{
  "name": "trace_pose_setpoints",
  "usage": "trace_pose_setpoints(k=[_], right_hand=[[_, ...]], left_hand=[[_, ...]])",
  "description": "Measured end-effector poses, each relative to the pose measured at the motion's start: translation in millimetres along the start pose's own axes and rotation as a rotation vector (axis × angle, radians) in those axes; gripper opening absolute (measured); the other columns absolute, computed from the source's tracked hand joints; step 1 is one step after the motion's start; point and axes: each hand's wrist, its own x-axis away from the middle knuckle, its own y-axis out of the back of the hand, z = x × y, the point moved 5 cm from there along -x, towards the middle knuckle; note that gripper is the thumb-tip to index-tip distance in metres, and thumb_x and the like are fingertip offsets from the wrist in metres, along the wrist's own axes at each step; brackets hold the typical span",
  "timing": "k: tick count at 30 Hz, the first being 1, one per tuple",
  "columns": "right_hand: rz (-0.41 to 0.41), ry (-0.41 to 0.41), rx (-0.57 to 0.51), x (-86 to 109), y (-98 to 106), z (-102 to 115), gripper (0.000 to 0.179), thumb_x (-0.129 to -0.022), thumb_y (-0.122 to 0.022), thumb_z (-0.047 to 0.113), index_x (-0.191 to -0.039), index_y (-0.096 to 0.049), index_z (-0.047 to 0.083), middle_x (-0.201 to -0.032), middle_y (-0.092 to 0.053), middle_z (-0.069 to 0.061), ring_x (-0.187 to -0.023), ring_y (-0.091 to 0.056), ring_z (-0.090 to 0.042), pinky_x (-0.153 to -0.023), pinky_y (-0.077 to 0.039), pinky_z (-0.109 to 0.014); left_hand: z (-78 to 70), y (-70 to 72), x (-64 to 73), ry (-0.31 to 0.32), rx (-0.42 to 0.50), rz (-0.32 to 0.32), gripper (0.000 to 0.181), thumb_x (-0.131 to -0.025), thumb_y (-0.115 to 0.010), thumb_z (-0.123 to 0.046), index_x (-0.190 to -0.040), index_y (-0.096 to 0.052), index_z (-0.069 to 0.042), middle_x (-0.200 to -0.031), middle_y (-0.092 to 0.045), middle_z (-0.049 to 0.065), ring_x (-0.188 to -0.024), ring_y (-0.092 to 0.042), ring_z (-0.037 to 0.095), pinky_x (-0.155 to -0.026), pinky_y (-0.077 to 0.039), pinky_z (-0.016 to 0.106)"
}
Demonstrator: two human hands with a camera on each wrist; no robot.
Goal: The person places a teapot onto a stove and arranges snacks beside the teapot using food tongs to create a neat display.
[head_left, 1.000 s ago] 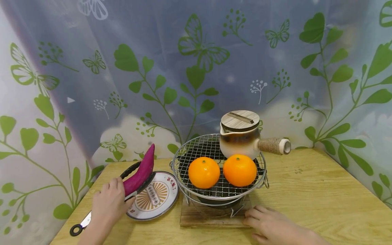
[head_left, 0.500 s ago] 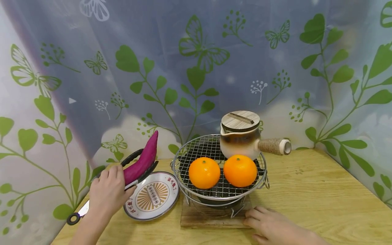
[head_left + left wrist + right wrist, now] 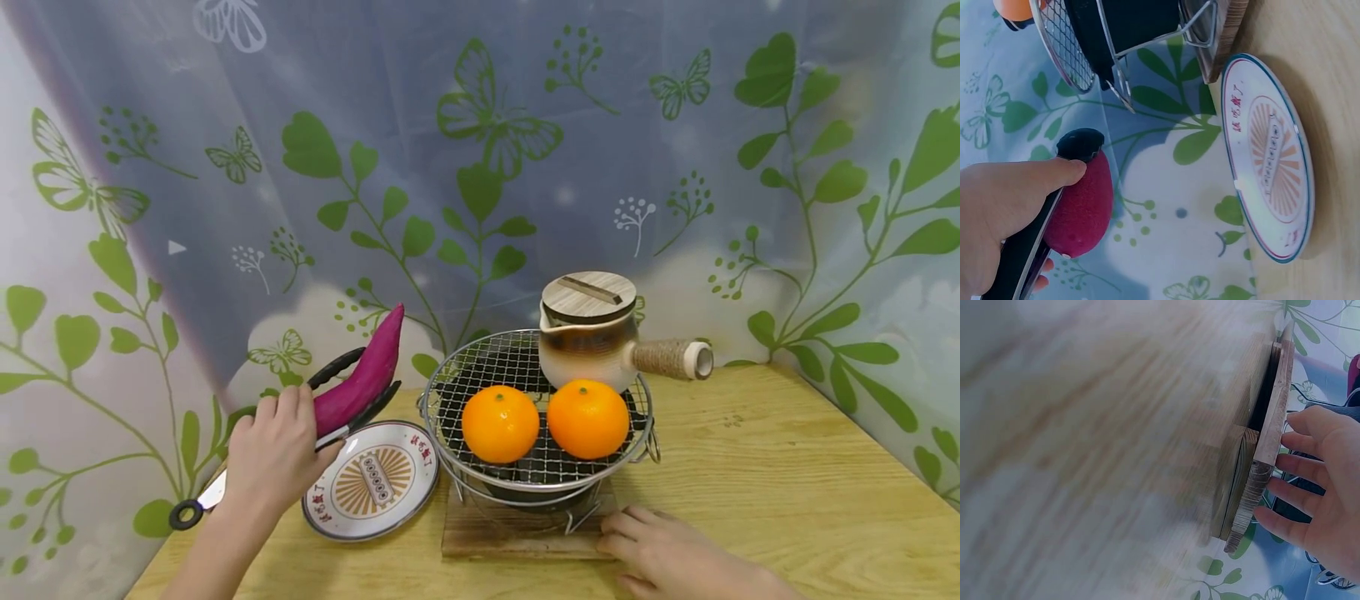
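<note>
My left hand (image 3: 273,454) grips black-and-metal tongs (image 3: 1080,144), thumb along one arm. Between the tongs' black tips is a purple sweet potato (image 3: 369,379), slanting upward to the right. It is held in the air above the far left of a round white plate (image 3: 324,492) with a sunburst print. The fingers of my right hand (image 3: 667,550) touch the right end of a wooden board (image 3: 525,543) under the grill; in the right wrist view they are spread against the board's edge (image 3: 1263,465). Two oranges, one left (image 3: 501,423) and one right (image 3: 588,418), sit on the wire grill rack (image 3: 480,358).
A ceramic teapot (image 3: 585,354) with a wooden lid and a rope-wrapped handle (image 3: 663,357) stands at the rack's back right. Wire loops stick out from the rack's sides. Behind the wooden table (image 3: 765,483) hangs a leaf-and-butterfly curtain (image 3: 480,125).
The left hand has lifted the tongs with the sweet potato and shifted a little to the right, uncovering more of the plate. My right hand has stayed at the board.
</note>
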Motion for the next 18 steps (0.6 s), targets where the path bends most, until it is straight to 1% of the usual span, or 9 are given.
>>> trace_pose_setpoints(k=[6,11,15,18], right_hand=[[0.000,0.008,0.003,0.3,-1,0,0.030,-0.083,-0.067,0.031,-0.109,-0.063,0.016,-0.108,-0.058,0.000,-0.093,-0.053,-0.015,-0.073,-0.050,-0.030],[-0.012,0.001,0.007,0.5,0,-1,0.031,-0.081,-0.068,0.031,-0.107,-0.063,0.016,-0.107,-0.058,0.000,-0.091,-0.053,-0.016,-0.072,-0.049,-0.030],[-0.015,0.002,0.011,-0.2,1,0,0.031,-0.081,-0.068,0.031,-0.107,-0.063,0.016,-0.107,-0.058,-0.001,-0.091,-0.053,-0.016,-0.072,-0.049,-0.030],[-0.008,0.005,0.006,-0.7,1,0,0.031,-0.081,-0.068,0.030,-0.108,-0.062,0.015,-0.107,-0.058,0.000,-0.092,-0.053,-0.015,-0.073,-0.050,-0.030]], left_hand=[[-4.4,8.0,-9.8,-0.025,-0.010,-0.012,0.086,-0.057,-0.081,-0.046,-0.114,-0.054,0.013,-0.098,-0.057,0.023,-0.078,-0.055,0.038,-0.055,-0.046,0.048],[-9.3,12.1,-16.0,-0.040,-0.004,-0.020,0.086,-0.058,-0.081,-0.045,-0.115,-0.054,0.013,-0.105,-0.058,0.023,-0.083,-0.056,0.040,-0.059,-0.047,0.048],[-12.6,14.6,-19.9,-0.051,0.005,-0.040,0.084,-0.058,-0.081,-0.045,-0.114,-0.055,0.013,-0.103,-0.058,0.023,-0.083,-0.056,0.039,-0.058,-0.047,0.048],[-14.5,16.6,-23.4,-0.053,0.015,-0.041,0.083,-0.059,-0.080,-0.045,-0.113,-0.055,0.012,-0.102,-0.058,0.023,-0.084,-0.056,0.038,-0.058,-0.047,0.047]])
